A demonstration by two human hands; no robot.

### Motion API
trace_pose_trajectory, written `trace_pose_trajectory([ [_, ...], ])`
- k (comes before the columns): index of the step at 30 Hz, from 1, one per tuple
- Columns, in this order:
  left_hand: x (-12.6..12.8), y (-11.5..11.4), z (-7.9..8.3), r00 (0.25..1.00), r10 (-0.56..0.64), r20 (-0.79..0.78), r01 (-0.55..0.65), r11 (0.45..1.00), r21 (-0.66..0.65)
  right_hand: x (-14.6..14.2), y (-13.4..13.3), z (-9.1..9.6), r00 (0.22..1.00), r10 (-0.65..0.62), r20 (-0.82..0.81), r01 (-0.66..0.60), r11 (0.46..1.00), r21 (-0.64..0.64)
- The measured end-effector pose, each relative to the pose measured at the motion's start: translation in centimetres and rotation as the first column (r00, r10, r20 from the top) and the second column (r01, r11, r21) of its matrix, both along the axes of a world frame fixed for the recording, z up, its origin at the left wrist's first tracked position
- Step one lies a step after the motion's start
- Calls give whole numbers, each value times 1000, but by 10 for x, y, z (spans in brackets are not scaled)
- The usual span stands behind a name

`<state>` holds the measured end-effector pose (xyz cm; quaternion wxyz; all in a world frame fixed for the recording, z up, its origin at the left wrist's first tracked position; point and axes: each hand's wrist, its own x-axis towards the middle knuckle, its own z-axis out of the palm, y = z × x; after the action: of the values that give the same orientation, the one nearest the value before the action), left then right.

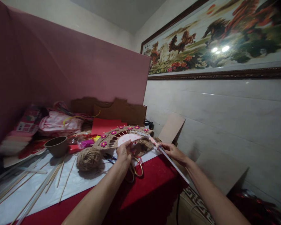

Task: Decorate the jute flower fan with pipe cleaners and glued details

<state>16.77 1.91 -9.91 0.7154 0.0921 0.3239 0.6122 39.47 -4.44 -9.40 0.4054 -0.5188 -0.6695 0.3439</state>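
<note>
A curved, fan-like craft piece (113, 133) covered in twine, with purple-pink flowers and thin sticks across its opening, lies over the table. My left hand (125, 152) is closed on its lower inner edge, by a pale dotted panel (126, 138). To the right, my right hand (172, 151) pinches a long white stick (175, 167) that slants down toward me. Floral cloth (154, 141) covers the part of the stick beyond my fingers. Gold-handled scissors (140, 170) lie beneath my left wrist, and a ball of twine (88, 158) sits left of it.
A brown pot (56, 146) stands left on white sheeting (78, 184), among thin wooden sticks (53, 176). Red paper (105, 125), bagged cloth (61, 122) and cardboard (119, 111) fill the back. The red tablecloth (145, 193) drops off at the right, near the tiled wall (215, 115).
</note>
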Motion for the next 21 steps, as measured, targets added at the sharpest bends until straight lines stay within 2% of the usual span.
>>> trace_pose_trajectory([
  [4,-1,1,0,1000,-1,5,1,1000,6,5,-1,-6,993,-81,-88,86,995,52],
  [7,-1,-1,2,1000,-7,8,7,1000,13,1,1,-9,992,-53,-112,60,996,61],
  [13,-5,-8,9,1000,4,16,-5,999,36,-16,9,-19,998,-14,-67,21,993,114],
  [17,-8,-11,13,999,4,38,-6,998,57,-19,15,-27,996,-88,-20,90,978,188],
  [21,-11,-13,18,996,29,79,-36,995,90,-21,14,-27,984,-148,100,122,965,234],
])
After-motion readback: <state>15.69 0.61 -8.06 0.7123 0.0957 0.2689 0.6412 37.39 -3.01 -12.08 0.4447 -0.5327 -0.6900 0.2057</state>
